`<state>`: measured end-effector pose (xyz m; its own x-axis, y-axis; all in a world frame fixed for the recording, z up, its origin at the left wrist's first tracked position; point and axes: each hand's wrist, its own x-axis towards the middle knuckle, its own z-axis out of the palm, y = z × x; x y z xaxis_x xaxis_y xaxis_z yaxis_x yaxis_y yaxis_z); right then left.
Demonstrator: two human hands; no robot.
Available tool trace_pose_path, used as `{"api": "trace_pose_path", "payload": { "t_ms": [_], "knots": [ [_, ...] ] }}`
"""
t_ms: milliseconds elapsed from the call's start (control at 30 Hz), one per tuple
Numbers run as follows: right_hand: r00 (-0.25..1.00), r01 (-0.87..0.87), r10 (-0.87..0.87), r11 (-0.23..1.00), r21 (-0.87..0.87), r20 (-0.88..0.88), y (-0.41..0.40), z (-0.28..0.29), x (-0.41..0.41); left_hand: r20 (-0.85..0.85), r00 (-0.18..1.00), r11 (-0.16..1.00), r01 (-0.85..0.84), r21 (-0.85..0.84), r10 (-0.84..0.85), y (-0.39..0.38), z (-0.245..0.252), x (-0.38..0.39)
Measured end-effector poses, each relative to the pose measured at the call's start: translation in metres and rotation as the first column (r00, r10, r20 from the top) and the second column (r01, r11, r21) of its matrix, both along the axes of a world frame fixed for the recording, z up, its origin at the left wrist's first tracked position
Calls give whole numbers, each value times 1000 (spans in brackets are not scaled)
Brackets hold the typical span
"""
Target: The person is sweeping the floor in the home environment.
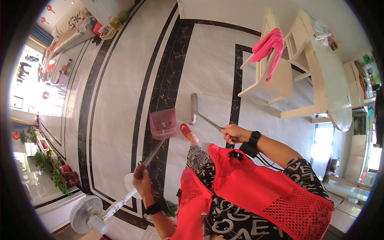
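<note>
My left hand (142, 180) grips the handle of a long-handled pink dustpan (163, 120). Its pan rests on the tiled floor across a dark marble band, with small bits of debris inside. In my right hand (235, 133) is the grey handle of a broom (194, 109), whose narrow head lies on the floor to the right of the pan, apart from it. Just below the broom head is my foot in a red slipper (185, 130).
A white chair (277, 75) with a pink cloth (268, 48) stands at the upper right, beside a table (331, 81). A white standing fan (87, 214) is at the lower left. Potted plants (45, 163) and a wooden crate (107, 32) are farther left.
</note>
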<state>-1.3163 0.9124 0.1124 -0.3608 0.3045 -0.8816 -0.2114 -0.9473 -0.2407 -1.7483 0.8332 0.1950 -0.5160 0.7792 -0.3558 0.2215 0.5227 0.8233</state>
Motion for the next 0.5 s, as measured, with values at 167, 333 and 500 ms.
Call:
{"api": "trace_pose_path", "payload": {
  "t_ms": [167, 333, 500],
  "knots": [
    [996, -67, 68, 998, 21, -51, 79, -33, -53, 52, 999, 999, -14, 40, 12, 53, -2, -13],
    [998, -28, 32, 996, 79, -57, 122, -54, -71, 44, 999, 999, 23, 39, -25, 105, 1, -35],
    [996, 39, -53, 981, 190, 69, 131, -22, -57, 14, 997, 997, 74, -11, -74, 163, -5, -50]
  ]
}}
